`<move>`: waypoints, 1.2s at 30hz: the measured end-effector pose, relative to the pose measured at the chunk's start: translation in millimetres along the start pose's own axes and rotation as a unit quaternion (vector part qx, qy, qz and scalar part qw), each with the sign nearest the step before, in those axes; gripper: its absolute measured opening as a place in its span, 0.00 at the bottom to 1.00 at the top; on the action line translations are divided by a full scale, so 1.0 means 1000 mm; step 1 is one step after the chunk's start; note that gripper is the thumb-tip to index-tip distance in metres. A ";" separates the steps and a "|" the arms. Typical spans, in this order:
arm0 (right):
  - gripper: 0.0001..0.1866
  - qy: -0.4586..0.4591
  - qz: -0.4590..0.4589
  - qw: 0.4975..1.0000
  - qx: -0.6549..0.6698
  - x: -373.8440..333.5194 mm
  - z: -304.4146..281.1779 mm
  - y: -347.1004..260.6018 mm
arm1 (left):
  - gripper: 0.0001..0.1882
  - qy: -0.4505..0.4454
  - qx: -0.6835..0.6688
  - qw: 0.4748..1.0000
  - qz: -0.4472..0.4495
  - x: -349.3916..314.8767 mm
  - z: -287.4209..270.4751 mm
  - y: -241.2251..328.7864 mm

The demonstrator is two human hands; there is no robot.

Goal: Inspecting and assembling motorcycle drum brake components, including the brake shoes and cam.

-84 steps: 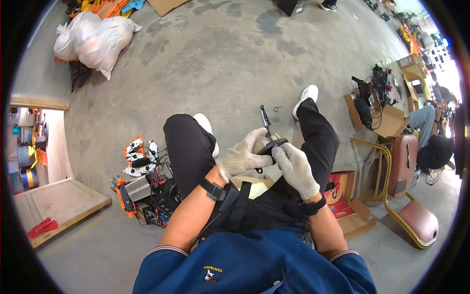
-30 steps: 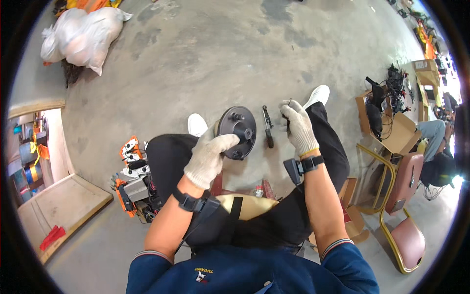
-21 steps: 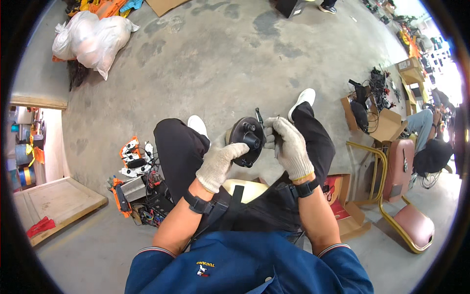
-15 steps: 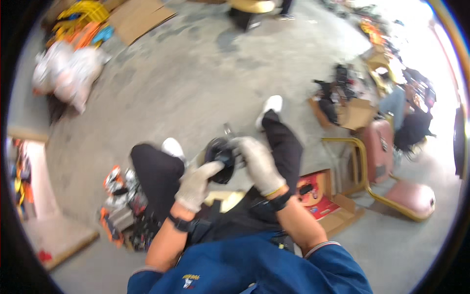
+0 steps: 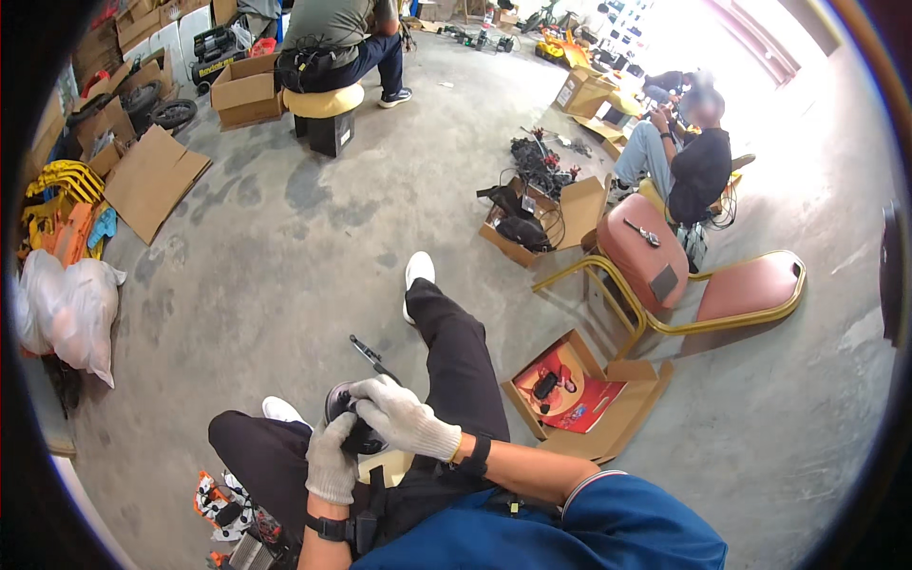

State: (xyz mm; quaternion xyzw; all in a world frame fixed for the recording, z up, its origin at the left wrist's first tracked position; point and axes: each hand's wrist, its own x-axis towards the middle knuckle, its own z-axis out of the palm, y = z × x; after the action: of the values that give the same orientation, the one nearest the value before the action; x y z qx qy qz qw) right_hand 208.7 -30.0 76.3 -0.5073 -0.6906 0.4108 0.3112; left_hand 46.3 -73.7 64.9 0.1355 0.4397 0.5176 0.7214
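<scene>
Over my lap, between my knees, I hold a rounded, glossy black part (image 5: pixel 365 440); its exact kind does not show. My left hand (image 5: pixel 332 463), in a pale knitted glove, grips it from the near left side. Gloved too, my right hand (image 5: pixel 407 420) lies across its top right with bent fingers pressed on it. A slim dark rod (image 5: pixel 369 355) with a metallic end juts out just beyond my right fingers. Whether it belongs to the black part or is a separate tool, I cannot tell. The gloves cover much of the part.
At my right lies an open carton (image 5: pixel 608 427) with a red printed panel, near a toppled pink chair (image 5: pixel 646 252). Farther off stands a box of black parts (image 5: pixel 518 223). Orange and grey parts (image 5: pixel 233 508) lie by my left leg. Other people sit working ahead and at right.
My view has swung up and to the right, bringing other people into sight. Both hands stay on the black part. The dark rod shows longer now.
</scene>
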 end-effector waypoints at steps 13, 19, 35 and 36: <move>0.09 -0.075 0.140 0.972 0.175 0.005 -0.046 -0.009 | 0.21 -0.043 -0.031 0.999 0.003 -0.011 0.014 0.018; 0.10 -0.095 0.129 0.975 0.156 0.006 -0.044 0.001 | 0.23 -0.020 -0.022 0.999 0.033 -0.016 0.006 0.014; 0.12 -0.242 0.153 0.955 0.077 0.014 -0.067 -0.014 | 0.21 -0.037 -0.082 0.995 0.037 -0.014 -0.002 0.014; 0.12 -0.242 0.153 0.955 0.075 0.015 -0.070 -0.013 | 0.21 -0.024 -0.087 0.995 0.030 -0.013 -0.002 0.014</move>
State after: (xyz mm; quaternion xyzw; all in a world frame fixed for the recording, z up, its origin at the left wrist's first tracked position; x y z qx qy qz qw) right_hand 258.0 0.5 120.6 -0.4676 -0.6267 0.6144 0.1058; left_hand 34.9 -79.8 79.0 0.0973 0.3715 0.5720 0.7248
